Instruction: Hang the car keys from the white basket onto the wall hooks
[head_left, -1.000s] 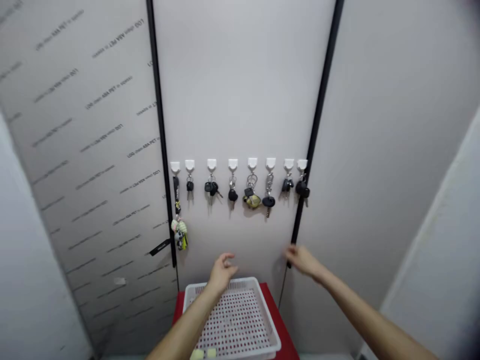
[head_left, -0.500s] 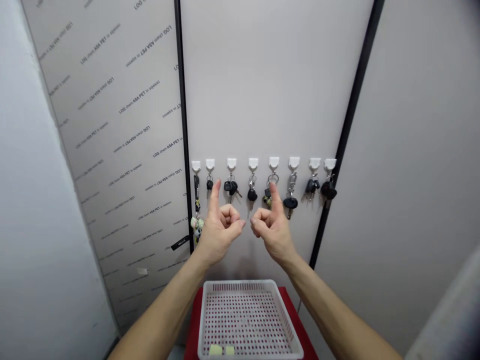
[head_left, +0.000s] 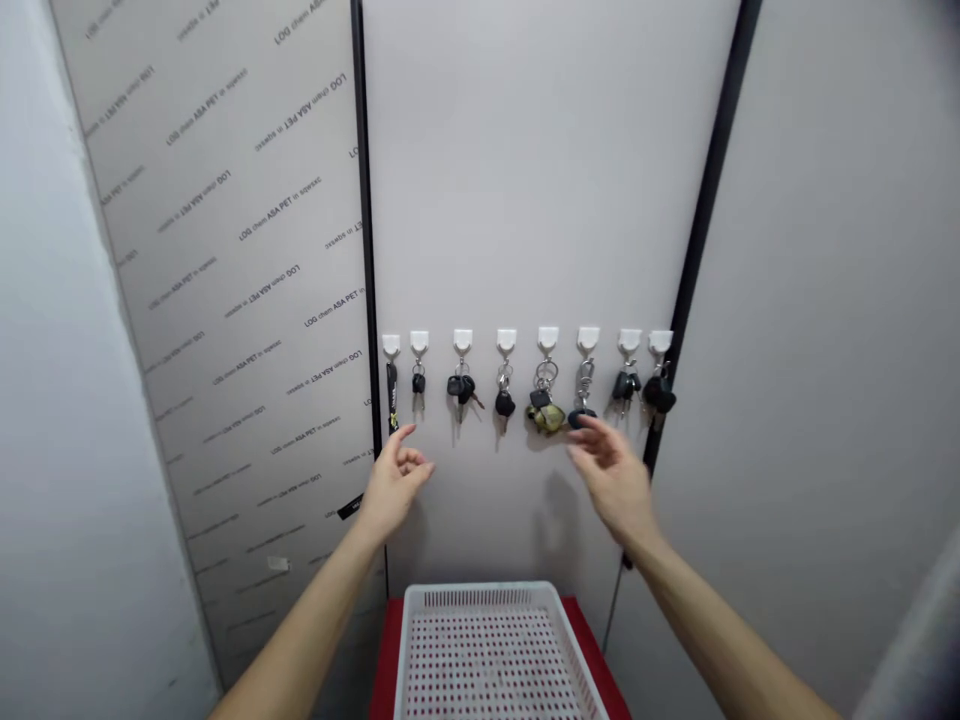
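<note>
Reaching open-handed toward the hanging keys (head_left: 546,415), nothing held.
Low center, a white basket (head_left: 480,592) sits on a red stand (head_left: 390,650); the left hand (head_left: 394,485) is open below the lanyard keys (head_left: 391,395), the right hand (head_left: 611,480) open just under a black fob (head_left: 576,418); all eight white hooks (head_left: 548,338) bear keys.

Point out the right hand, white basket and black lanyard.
right hand (head_left: 613,482), head view, back of hand
white basket (head_left: 480,589), head view, far rim
black lanyard (head_left: 391,396), head view, middle of strap
</note>
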